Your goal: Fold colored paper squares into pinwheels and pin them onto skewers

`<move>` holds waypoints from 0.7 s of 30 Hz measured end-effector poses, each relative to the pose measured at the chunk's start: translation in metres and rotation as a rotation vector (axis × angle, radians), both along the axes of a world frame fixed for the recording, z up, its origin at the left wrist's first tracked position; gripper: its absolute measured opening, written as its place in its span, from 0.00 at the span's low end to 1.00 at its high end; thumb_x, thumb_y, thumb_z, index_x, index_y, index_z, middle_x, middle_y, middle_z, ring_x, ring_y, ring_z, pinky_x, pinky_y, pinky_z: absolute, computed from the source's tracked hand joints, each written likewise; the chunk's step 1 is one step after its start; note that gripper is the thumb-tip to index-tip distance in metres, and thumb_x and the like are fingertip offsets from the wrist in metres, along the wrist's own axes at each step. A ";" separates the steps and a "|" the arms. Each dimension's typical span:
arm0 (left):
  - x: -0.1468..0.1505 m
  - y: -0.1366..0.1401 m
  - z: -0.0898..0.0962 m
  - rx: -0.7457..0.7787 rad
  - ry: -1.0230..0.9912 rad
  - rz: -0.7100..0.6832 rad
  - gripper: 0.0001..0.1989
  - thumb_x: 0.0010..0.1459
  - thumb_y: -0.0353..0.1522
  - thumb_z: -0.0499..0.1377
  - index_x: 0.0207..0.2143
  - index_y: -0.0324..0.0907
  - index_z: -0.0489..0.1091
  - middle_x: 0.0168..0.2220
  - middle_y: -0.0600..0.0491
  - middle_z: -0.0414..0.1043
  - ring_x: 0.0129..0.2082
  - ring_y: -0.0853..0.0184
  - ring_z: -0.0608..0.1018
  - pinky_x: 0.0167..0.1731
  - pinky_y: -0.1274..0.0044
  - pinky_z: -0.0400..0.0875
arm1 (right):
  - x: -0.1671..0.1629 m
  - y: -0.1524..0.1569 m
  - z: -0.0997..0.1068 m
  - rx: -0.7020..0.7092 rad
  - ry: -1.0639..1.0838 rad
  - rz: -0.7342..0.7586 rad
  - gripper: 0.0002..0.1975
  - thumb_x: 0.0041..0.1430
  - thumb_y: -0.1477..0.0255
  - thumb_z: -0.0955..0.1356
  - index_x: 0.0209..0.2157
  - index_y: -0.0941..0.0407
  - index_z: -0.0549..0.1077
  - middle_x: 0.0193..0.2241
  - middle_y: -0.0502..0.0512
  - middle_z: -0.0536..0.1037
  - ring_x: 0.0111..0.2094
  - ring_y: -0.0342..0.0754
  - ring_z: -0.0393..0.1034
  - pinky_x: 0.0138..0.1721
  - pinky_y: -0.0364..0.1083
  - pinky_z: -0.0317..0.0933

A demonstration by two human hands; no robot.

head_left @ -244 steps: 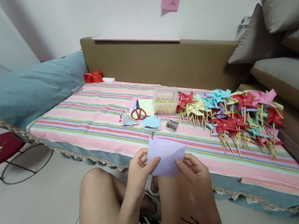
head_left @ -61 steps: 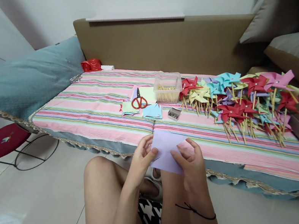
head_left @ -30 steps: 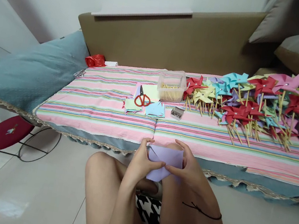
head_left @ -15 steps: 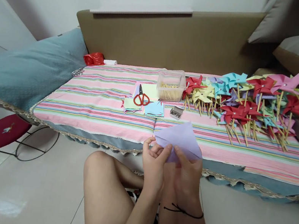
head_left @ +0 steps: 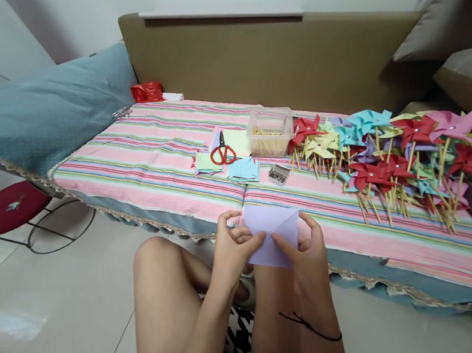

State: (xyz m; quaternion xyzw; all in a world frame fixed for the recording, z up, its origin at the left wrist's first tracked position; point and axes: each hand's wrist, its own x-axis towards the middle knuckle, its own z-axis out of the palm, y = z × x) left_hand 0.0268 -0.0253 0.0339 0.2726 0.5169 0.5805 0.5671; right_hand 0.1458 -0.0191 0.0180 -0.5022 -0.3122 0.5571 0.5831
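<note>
A square of purple paper point(head_left: 271, 249), marked by creases near its top, is held above my knees at the bed's front edge. My left hand point(head_left: 237, 243) pinches its left side, thumb on the face and fingers behind. On the right side my right hand point(head_left: 305, 252) grips it the same way, with a fingertip at the top right corner. Beyond the paper sits a small open box of metal pins point(head_left: 279, 175). Scissors with red handles point(head_left: 223, 155) rest on coloured paper, beside a stack of blue paper pieces point(head_left: 244, 169) and some green paper pieces point(head_left: 209, 163).
A clear plastic tub point(head_left: 270, 131) of wooden sticks stands mid-bed. Many finished paper pinwheels point(head_left: 373, 175) are heaped to its right. A red plastic bag point(head_left: 147, 91) lies at the back left, and a red round stool point(head_left: 6, 210) stands on the floor.
The purple paper has turned from a pointed, tilted position to lie square to me. My right hand has shifted right and outward along it, and my left hand slightly left.
</note>
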 end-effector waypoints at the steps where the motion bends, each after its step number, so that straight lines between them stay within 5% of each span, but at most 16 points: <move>1: 0.000 0.000 0.000 -0.001 -0.006 -0.012 0.30 0.41 0.30 0.68 0.43 0.44 0.55 0.22 0.59 0.74 0.20 0.73 0.74 0.24 0.82 0.65 | -0.001 0.000 -0.001 0.008 0.007 -0.012 0.41 0.35 0.65 0.78 0.52 0.52 0.60 0.33 0.53 0.81 0.29 0.49 0.75 0.30 0.46 0.68; 7: -0.002 0.005 -0.004 -0.017 -0.111 0.052 0.31 0.37 0.29 0.70 0.42 0.43 0.57 0.22 0.57 0.75 0.18 0.72 0.74 0.23 0.81 0.67 | 0.002 0.000 0.003 0.041 0.020 0.048 0.44 0.44 0.62 0.75 0.59 0.51 0.53 0.36 0.55 0.81 0.35 0.51 0.76 0.35 0.48 0.69; 13: -0.010 0.011 -0.012 -0.038 -0.323 0.341 0.27 0.36 0.25 0.68 0.40 0.41 0.61 0.27 0.55 0.76 0.24 0.72 0.77 0.28 0.81 0.69 | 0.025 -0.003 0.007 0.180 0.058 0.267 0.30 0.59 0.62 0.67 0.61 0.44 0.53 0.58 0.57 0.68 0.55 0.51 0.66 0.53 0.52 0.63; 21: -0.011 0.014 -0.014 0.020 -0.345 0.483 0.23 0.39 0.25 0.67 0.39 0.40 0.63 0.29 0.55 0.76 0.27 0.72 0.77 0.31 0.80 0.70 | 0.016 0.002 -0.012 0.180 0.072 0.310 0.15 0.52 0.68 0.73 0.37 0.50 0.64 0.44 0.53 0.79 0.44 0.51 0.75 0.50 0.53 0.65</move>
